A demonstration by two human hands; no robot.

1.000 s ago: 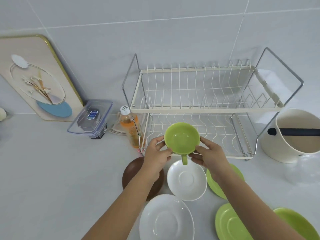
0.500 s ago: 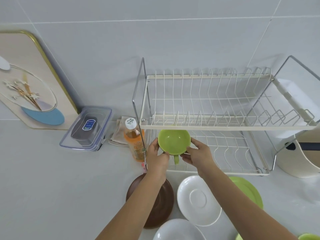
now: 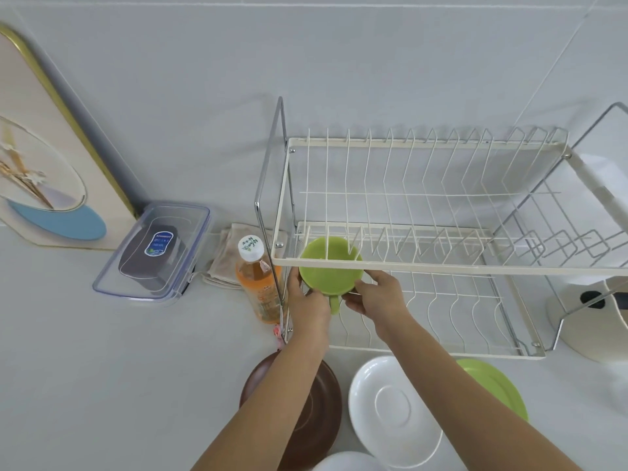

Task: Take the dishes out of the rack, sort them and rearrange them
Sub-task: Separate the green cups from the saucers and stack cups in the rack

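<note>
A bottle (image 3: 260, 282) stands just left of the rack (image 3: 452, 265); plates (image 3: 394, 411) lie before it.

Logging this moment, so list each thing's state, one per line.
green cup: held by both hands in the lower rack tier
left hand: grips cup
right hand: grips cup
dish rack: both tiers otherwise bare
bottle: capped, upright
plastic box: lid on

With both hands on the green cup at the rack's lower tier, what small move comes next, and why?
Probably ease the green cup down onto the lower tier's wires: left hand and right hand hold it just under the upper tier's front rail, at the left end.
</note>
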